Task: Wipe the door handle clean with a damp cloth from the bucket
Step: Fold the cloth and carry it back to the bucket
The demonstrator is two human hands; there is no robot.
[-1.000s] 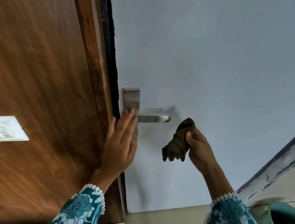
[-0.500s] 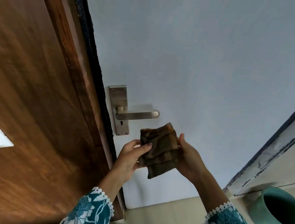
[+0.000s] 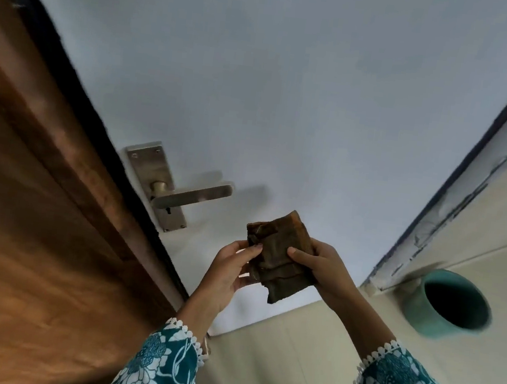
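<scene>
No legible text, apparently.

Bare door (image 3: 291, 84) surrounds the handle (image 3: 192, 197); wooden frame (image 3: 57, 167) crowds its left.

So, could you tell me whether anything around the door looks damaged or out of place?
Yes: the paint on the frame edge to the right of the door, above the teal bucket, looks chipped and peeling. The door handle sits level, and the folded brown cloth is held between both hands, clear of it.
</scene>
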